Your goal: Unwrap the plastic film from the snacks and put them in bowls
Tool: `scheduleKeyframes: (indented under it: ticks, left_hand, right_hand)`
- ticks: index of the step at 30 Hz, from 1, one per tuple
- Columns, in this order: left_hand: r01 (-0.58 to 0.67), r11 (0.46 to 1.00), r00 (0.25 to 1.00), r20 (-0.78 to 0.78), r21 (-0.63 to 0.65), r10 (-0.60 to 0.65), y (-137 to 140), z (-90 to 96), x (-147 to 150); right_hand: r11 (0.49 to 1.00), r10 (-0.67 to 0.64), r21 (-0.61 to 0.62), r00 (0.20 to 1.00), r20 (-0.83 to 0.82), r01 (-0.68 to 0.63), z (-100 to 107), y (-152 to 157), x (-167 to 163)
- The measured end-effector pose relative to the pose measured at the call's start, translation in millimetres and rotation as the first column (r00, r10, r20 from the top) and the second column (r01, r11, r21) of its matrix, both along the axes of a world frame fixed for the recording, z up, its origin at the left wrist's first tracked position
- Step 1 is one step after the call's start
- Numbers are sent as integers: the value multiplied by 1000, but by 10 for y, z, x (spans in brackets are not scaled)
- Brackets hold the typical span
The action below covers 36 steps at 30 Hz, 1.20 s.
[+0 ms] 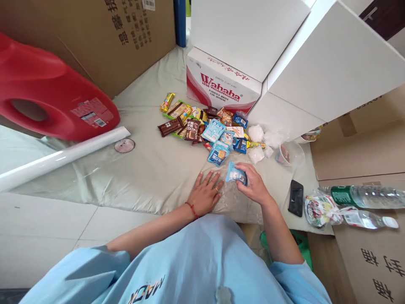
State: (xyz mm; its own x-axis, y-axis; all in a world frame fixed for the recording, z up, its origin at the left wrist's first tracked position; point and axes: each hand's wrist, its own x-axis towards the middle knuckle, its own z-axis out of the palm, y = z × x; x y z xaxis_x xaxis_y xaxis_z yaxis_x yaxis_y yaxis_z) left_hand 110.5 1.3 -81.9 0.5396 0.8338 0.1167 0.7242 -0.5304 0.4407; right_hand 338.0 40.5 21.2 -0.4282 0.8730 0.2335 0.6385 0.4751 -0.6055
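Observation:
My right hand [253, 185] grips a small light-blue snack packet [236, 174] between thumb and fingers, just above the cloth-covered surface. Flat on the cloth, fingers spread, lies my left hand [207, 192], with a clear plastic bag [236, 200] beside it. In front of both hands spreads a heap of wrapped snacks: a blue biscuit packet [218, 153] nearest, a light-blue packet [214, 130], a brown cocoa packet [193, 129], a dark brown bar [170, 126] and a yellow packet [167, 102]. White clear-wrapped pieces [256, 133] lie at the heap's right.
Behind the heap stands a Wahaha carton [221, 82] against white panels. A red jug [57, 93] and a white roll [66, 158] are at left. Rightward are a clear plastic cup [294, 154], a black phone [296, 198] and water bottles [370, 196].

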Motion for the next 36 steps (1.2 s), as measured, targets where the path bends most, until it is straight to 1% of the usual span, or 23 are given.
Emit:
scheduleKeyframes:
  ticks: [2,4,8,11,13,16,19,21,22,23,25,27,28,29,30,32,34,36]
  left_hand:
    - [1,1000,1000,-21,-4,-1,-1,1,-2]
    - [-6,1000,999,-40,-1,6,2,5,-5]
    - [-51,999,996,-75,12,52,22,9,-23]
    - [-83,996,994,-77,15,83,45,-14,-64]
    - [-88,996,995,-49,17,89,72,-47,-110]
    - [-101,995,994,43,8,101,136,-97,-202]
    - [-127,992,979,161,-1,126,208,-87,-315]
    - [-135,990,968,218,41,123,240,-28,-393]
    - [-111,991,968,235,81,89,249,14,-428]
    - [-54,990,970,242,129,22,253,59,-459]
    - [148,969,962,198,197,-187,257,144,-502]
    - [372,912,916,90,174,-391,267,197,-519]
    - [448,884,889,36,135,-456,276,207,-522]
    - [491,866,870,-6,90,-493,289,207,-523]
    - [508,859,861,-34,53,-507,303,200,-523]
    - [496,868,868,-53,31,-494,332,179,-522]
    - [433,898,901,-38,81,-431,350,183,-498]
    - [360,915,929,17,185,-369,360,238,-419]
  right_hand:
    - [1000,-15,-4,999,32,15,-104,-80,150]
    - [1000,-16,-8,995,97,17,-264,-137,226]
    - [998,-59,-21,969,241,66,-629,-199,266]
    - [995,-85,-26,964,254,95,-775,-252,289]
    - [994,-102,-9,966,237,107,-774,-323,328]
    - [989,-149,37,980,134,145,-670,-520,431]
    - [986,-160,51,987,13,159,-565,-835,560]
    - [988,-148,44,989,-6,149,-553,-1084,633]
    - [989,-142,41,990,4,142,-569,-1208,660]
    - [990,-140,37,990,24,139,-598,-1325,680]
    - [988,-153,27,985,84,152,-681,-1524,705]
    - [980,-199,33,970,138,197,-771,-1658,718]
    - [974,-226,39,962,154,222,-810,-1698,723]
    - [969,-246,46,956,162,242,-840,-1721,728]
    - [966,-259,49,952,164,255,-861,-1730,734]
    - [965,-263,43,950,165,260,-873,-1718,745]
    - [966,-257,34,951,170,255,-860,-1687,756]
    - [967,-255,34,952,171,253,-845,-1655,767]
